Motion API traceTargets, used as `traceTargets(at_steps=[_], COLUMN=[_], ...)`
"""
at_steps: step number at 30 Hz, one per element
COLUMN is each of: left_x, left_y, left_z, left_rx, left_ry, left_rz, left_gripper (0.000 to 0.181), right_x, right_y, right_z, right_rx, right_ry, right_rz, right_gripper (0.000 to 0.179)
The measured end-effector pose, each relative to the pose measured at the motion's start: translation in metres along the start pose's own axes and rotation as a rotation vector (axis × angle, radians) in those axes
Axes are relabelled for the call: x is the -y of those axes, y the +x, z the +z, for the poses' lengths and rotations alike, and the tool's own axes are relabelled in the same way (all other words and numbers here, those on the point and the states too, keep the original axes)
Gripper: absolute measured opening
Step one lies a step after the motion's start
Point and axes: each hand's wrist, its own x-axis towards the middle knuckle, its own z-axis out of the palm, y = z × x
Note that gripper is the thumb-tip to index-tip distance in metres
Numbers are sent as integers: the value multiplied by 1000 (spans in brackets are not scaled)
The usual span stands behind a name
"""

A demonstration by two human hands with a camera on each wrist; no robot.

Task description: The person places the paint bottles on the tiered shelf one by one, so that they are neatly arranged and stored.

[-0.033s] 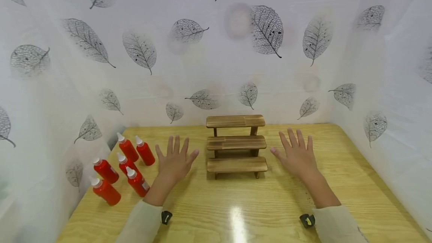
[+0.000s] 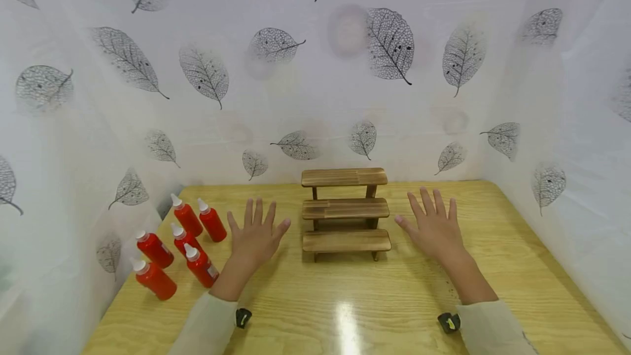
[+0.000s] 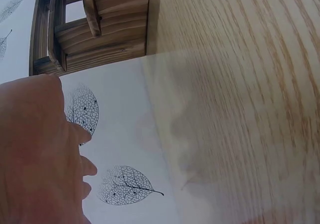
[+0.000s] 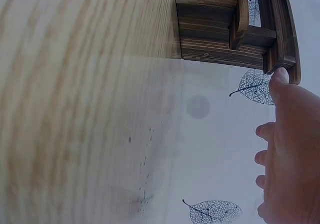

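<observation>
On either side of a three-tier wooden stand (image 2: 346,241), spread left hand (image 2: 253,240) and right hand (image 2: 434,234) with fingers wide and straight, holding nothing, thumbs toward it, just apart from its shelves. Find it upright at the far middle of the table (image 2: 315,300), near a leaf-printed cloth (image 2: 315,86). Left of the left hand, see six red bottles (image 2: 213,225) with white tips, grouped near the table's left edge. Wear pale sleeves (image 2: 209,325). Cannot tell of contact between palms and wood.
</observation>
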Motion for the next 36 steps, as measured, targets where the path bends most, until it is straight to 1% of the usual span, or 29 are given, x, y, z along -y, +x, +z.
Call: traceTargets(at_steps=[4,7,10,11,13,16,18,19,21,23,27,29,32,36], left_x=[2,2,2,2,1,-1,-2,-2,-1,1,5,8,14,24], left_y=[-2,-3,-6,-7,-9,-16,-22,-26,-33,-41,-56,-64,-75,-89], left_z=[1,0,-2,-4,-7,-14,-20,-23,-29,-33,-39,-41,-43,-45], left_rx=[2,-8,-29,-37,-64,-118,-160,-180,-227,-279,-366,-391,-418,-441], left_ry=[4,2,-5,-8,-20,-52,-78,-85,-104,-118,-164,-194,-234,-308], left_rz=[-4,-3,3,5,11,17,19,18,14,14,11,5,-21,-90], left_gripper=[80,80,81,81,82,82,79,77,72,67,58,55,51,50], right_x=[1,3,5,7,10,15,18,19,21,22,24,25,25,26], right_y=[0,-1,0,0,0,-3,-7,-9,-13,-16,-18,-19,-20,-21], right_z=[2,2,0,0,0,1,4,6,11,16,22,25,28,32], right_rx=[10,5,-17,-24,-22,31,78,105,145,177,196,205,225,247], right_ry=[1,9,68,107,236,546,753,839,958,1006,1007,1003,1017,1034], right_rz=[-9,-9,-22,-27,-41,-35,-8,5,19,25,34,49,60,61], right_gripper=[86,86,83,81,75,68,64,62,60,59,57,55,53,53])
